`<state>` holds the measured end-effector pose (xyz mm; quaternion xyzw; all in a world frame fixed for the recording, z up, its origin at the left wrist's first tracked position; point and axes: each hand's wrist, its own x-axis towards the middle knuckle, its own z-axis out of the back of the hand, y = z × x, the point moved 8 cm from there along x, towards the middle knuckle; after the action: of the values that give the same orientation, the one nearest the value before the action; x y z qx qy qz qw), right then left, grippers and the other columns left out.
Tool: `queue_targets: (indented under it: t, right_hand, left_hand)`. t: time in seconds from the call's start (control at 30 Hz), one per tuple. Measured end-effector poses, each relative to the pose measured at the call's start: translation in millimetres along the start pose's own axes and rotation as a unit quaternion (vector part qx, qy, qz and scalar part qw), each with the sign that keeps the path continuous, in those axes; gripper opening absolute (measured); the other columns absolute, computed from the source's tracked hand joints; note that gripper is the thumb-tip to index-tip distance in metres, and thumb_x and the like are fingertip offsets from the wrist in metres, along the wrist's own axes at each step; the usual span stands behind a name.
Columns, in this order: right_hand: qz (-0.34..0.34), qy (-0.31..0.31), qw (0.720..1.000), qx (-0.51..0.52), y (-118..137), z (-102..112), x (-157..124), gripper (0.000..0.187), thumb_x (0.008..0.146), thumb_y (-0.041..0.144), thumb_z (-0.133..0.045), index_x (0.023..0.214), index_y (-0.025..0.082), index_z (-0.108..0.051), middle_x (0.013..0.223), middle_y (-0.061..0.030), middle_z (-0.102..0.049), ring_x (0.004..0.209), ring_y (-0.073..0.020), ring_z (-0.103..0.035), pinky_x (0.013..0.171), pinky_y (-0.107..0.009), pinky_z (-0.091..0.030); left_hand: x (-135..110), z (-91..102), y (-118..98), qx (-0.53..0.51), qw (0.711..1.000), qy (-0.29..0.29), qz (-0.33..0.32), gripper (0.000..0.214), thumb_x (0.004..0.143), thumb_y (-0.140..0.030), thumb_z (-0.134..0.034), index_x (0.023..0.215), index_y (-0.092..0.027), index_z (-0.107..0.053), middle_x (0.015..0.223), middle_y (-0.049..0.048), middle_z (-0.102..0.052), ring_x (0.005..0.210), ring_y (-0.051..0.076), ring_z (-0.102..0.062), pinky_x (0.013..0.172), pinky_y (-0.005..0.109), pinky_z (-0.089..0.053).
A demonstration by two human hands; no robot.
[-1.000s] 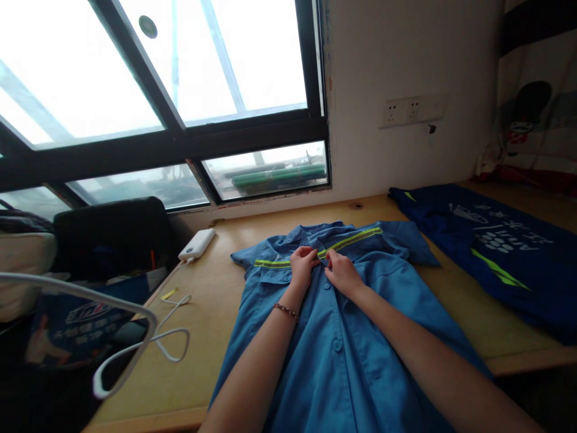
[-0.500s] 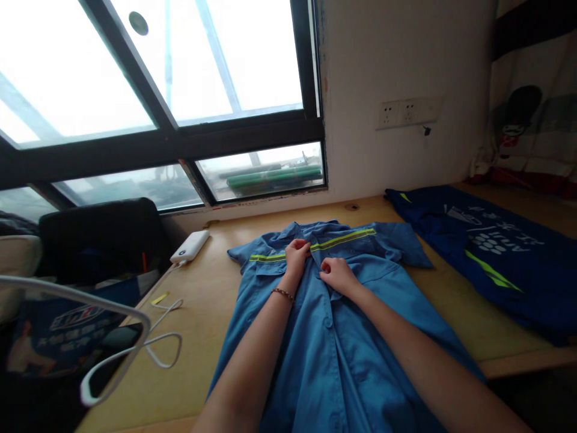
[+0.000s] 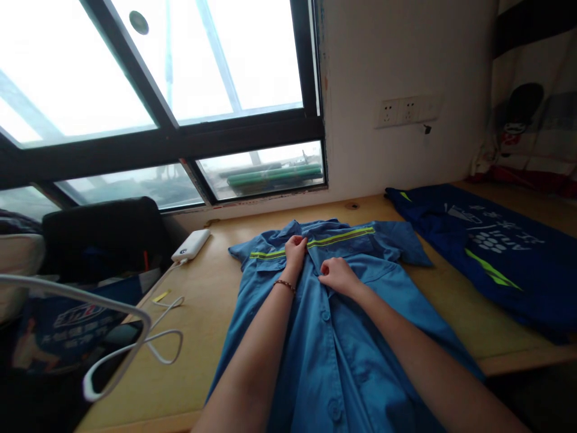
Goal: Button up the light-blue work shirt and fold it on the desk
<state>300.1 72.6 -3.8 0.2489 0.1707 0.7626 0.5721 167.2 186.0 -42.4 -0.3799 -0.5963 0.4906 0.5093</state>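
Note:
A blue short-sleeved work shirt (image 3: 351, 337) with a yellow-green stripe across the chest lies face up on the wooden table (image 3: 202, 325), collar toward the window. My left hand (image 3: 295, 251), with a beaded bracelet at the wrist, is closed on the placket just below the collar. My right hand (image 3: 336, 275) pinches the placket's other edge slightly lower down. A row of buttons runs down the front between my forearms.
A dark blue printed garment (image 3: 496, 252) lies spread at the right. A white power bank (image 3: 191, 245) with a white cable (image 3: 166, 337) sits left of the shirt. A white hanger (image 3: 112, 313), a dark bag and a black chair stand at the left edge.
My left hand has slid up toward the collar and my right hand a little down the placket. The view has shifted slightly.

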Motion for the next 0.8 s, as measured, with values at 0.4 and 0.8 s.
queue_targets:
  t: [0.4, 0.8]
  right_hand:
    - [-0.037, -0.023, 0.992, 0.119, -5, 2, 3, 0.028, 0.057, 0.018, -0.053, 0.078, 0.013, -0.070, 0.058, -0.0025, -0.061, 0.057, -0.0133, -0.051, 0.053, -0.021, -0.034]
    - [-0.130, -0.002, 0.891, 0.435, -23, -13, 2, 0.034, 0.051, 0.015, -0.044, 0.074, 0.012, -0.069, 0.039, 0.0063, -0.046, 0.035, -0.0061, -0.029, 0.039, -0.020, -0.025]
  left_hand:
    - [8, 3.8, -7, 0.065, 0.996, -0.012, -0.052, 0.018, 0.066, -0.030, -0.059, 0.068, -0.013, -0.054, 0.059, -0.0016, -0.053, 0.053, 0.009, -0.047, 0.052, 0.019, -0.036]
    - [-5, -7.8, -20, 0.132, 0.990, 0.039, -0.043, 0.010, 0.076, -0.021, -0.048, 0.077, -0.013, -0.054, 0.058, 0.0002, -0.055, 0.052, 0.012, -0.052, 0.054, 0.023, -0.042]
